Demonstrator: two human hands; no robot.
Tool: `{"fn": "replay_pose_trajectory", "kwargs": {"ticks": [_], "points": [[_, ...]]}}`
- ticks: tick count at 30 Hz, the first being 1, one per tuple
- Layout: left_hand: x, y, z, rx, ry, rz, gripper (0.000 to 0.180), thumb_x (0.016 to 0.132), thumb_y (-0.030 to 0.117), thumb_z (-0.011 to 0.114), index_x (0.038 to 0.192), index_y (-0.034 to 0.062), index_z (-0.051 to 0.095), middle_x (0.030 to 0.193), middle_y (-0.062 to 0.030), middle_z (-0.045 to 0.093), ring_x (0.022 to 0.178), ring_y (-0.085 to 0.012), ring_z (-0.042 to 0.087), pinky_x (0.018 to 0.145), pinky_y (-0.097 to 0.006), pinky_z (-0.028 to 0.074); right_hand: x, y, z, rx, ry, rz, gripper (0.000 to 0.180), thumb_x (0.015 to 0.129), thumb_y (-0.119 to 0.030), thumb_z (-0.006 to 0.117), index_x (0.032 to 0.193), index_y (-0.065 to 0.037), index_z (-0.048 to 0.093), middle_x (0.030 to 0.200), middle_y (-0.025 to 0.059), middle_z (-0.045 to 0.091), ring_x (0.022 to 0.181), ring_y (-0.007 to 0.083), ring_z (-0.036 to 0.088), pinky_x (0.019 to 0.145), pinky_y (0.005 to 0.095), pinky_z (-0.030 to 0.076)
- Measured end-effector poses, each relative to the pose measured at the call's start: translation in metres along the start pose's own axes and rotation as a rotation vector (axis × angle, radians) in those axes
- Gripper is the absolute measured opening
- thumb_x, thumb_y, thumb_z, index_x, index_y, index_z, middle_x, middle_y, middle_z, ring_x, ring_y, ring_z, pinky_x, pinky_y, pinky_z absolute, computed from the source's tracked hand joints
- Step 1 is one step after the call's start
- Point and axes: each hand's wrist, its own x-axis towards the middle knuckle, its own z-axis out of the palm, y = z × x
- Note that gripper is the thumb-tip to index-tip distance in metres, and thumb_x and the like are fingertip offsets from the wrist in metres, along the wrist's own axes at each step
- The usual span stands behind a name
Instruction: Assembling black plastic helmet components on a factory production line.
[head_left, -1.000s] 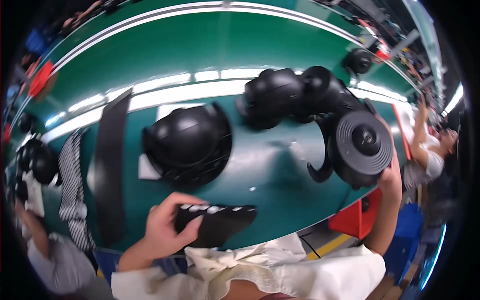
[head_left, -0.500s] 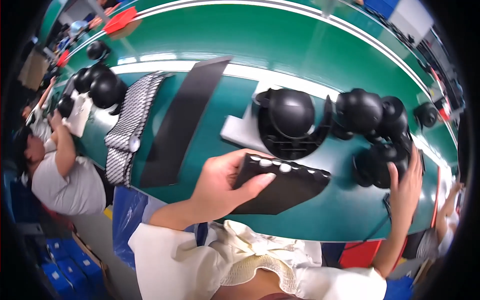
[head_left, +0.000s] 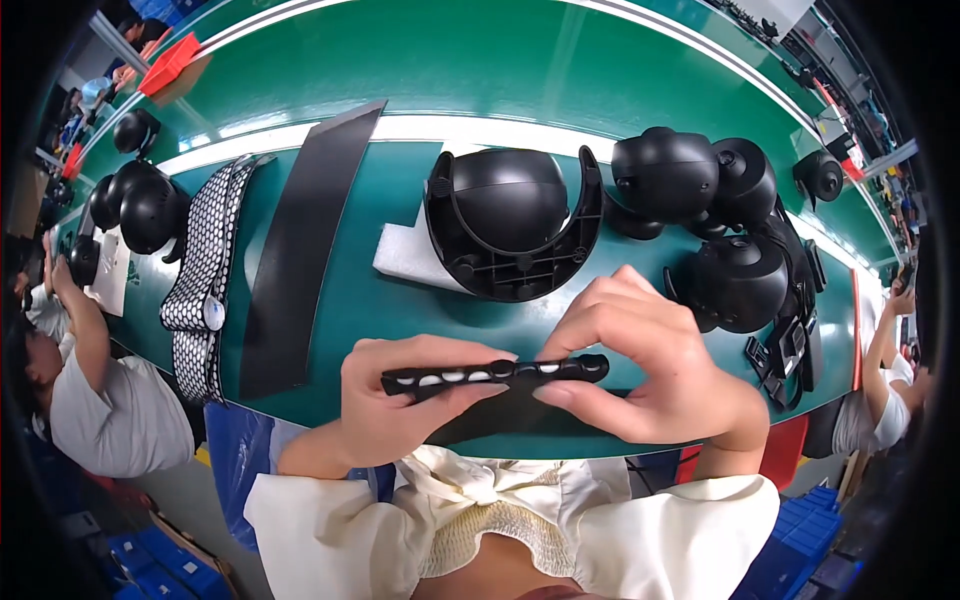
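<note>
Close to my body, my left hand (head_left: 385, 395) grips a black sheet with round black and white pads (head_left: 455, 377) along its bent upper edge. The thumb lies below that edge and the fingers above it. My right hand (head_left: 655, 365) pinches the same edge farther right, thumb and forefinger on either side of it. Whether a single pad is between those fingertips cannot be seen. Just beyond both hands rests a glossy black dome-shaped housing (head_left: 510, 200) in a crescent-shaped black bracket (head_left: 520, 275), beside a white foam block (head_left: 410, 258).
Several round black housings (head_left: 665, 175) stand at the right, with black cables and connectors (head_left: 790, 350) near them. To the left lie a long black sheet (head_left: 310, 250) and a curled white-dotted strip (head_left: 205, 250). A co-worker (head_left: 110, 410) sits at the left, another person (head_left: 880, 390) at the right.
My right hand has left the black housings on the right and come to the sheet's edge. My left hand has tilted the sheet, so its padded edge now faces up.
</note>
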Motion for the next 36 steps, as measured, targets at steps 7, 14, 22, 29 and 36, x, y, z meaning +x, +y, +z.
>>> {"fn": "replay_pose_trajectory", "kwargs": {"ticks": [7,14,22,29,36], "points": [[-0.002,0.002,0.004,-0.014,0.117,-0.036,0.022,0.069,-0.009,0.063,0.09,-0.0037,0.061,0.079,-0.0105,0.065,0.067,-0.01,0.061,0.057,-0.018,0.047,0.012,-0.006,-0.008,-0.278,0.038,-0.167,0.024,0.055,-0.005,0.071,0.078,-0.005,0.063,0.077,0.0032,0.06,0.064,0.014,0.054,0.058,0.0266,0.03],[-0.002,0.009,-0.003,0.148,0.048,-0.286,0.016,0.07,0.006,0.069,0.082,-0.0013,0.06,0.07,-0.0063,0.063,0.059,-0.0056,0.058,0.051,-0.018,0.044,-0.002,0.005,0.015,-0.52,0.133,-0.413,0.032,0.046,-0.008,0.056,0.076,0.002,0.058,0.078,0.0072,0.056,0.069,0.0153,0.054,0.049,0.0298,0.029],[0.014,-0.043,-0.02,-0.618,-0.272,-0.349,0.022,0.063,-0.008,0.068,0.083,-0.0021,0.06,0.124,-0.0205,0.032,0.118,-0.0362,0.036,0.095,-0.046,0.036,-0.019,0.055,0.013,-0.047,0.453,0.13,0.012,0.068,0.002,0.063,0.079,-0.001,0.061,0.108,0.017,0.049,0.093,0.025,0.051,0.074,0.0312,0.042],[0.011,-0.063,-0.005,-0.648,-0.266,-0.244,0.02,0.062,-0.006,0.071,0.08,-0.0021,0.062,0.115,-0.0159,0.037,0.117,-0.0296,0.038,0.099,-0.051,0.028,-0.014,0.067,0.01,-0.042,0.492,0.237,0.01,0.07,-0.002,0.064,0.079,-0.002,0.061,0.086,0.0057,0.041,0.077,0.0157,0.043,0.067,0.0251,0.037],[0.015,-0.072,-0.002,-0.697,-0.19,-0.248,0.018,0.065,-0.008,0.068,0.077,-0.0019,0.057,0.084,-0.0097,0.058,0.094,-0.0225,0.057,0.1,-0.049,0.028,-0.015,0.069,0.01,-0.12,0.418,0.202,0.008,0.069,0.0,0.064,0.076,0.0,0.06,0.079,0.004,0.038,0.072,0.0124,0.038,0.058,0.0206,0.031]]}}
